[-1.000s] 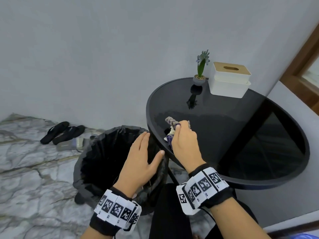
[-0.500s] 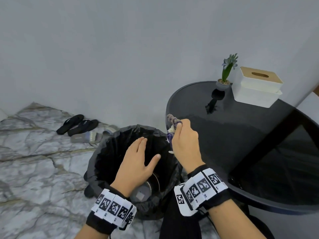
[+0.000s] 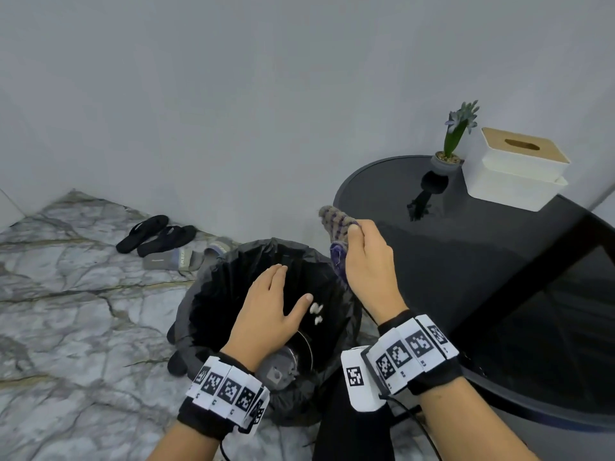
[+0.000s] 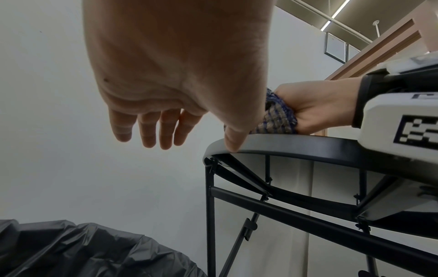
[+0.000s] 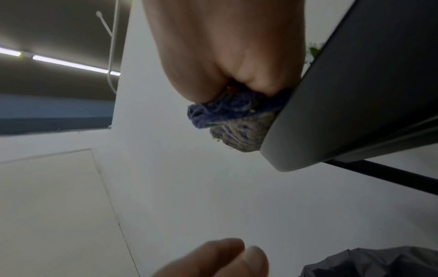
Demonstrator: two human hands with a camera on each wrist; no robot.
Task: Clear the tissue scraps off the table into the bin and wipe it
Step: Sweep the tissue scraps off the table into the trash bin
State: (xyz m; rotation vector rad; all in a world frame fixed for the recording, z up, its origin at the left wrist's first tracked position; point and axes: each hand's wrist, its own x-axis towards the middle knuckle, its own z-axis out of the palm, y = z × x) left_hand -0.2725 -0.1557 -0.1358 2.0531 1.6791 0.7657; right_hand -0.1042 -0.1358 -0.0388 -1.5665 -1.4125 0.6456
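Observation:
My right hand (image 3: pixel 362 261) grips a grey and purple woven cloth (image 3: pixel 336 224) at the left rim of the round black table (image 3: pixel 499 261). The same cloth (image 5: pixel 237 127) bulges from under my fingers against the table rim in the right wrist view, and the cloth (image 4: pixel 277 120) shows at the rim in the left wrist view. My left hand (image 3: pixel 269 304) hovers flat, fingers straight, over the black-lined bin (image 3: pixel 213 294) below the rim. Small white tissue scraps (image 3: pixel 316 312) show over the bin's dark inside, by my left thumb.
A potted plant (image 3: pixel 454 141) and a white tissue box (image 3: pixel 515 168) stand at the back of the table by the wall. Black sandals (image 3: pixel 156 234) and grey slippers (image 3: pixel 179 257) lie on the marble floor beyond the bin. The table's metal legs (image 4: pixel 211 206) stand beside the bin.
My right hand has swept the cloth leftward to the table's rim. The white scraps that were by the cloth on the table now show over the bin's inside. The head view has turned left.

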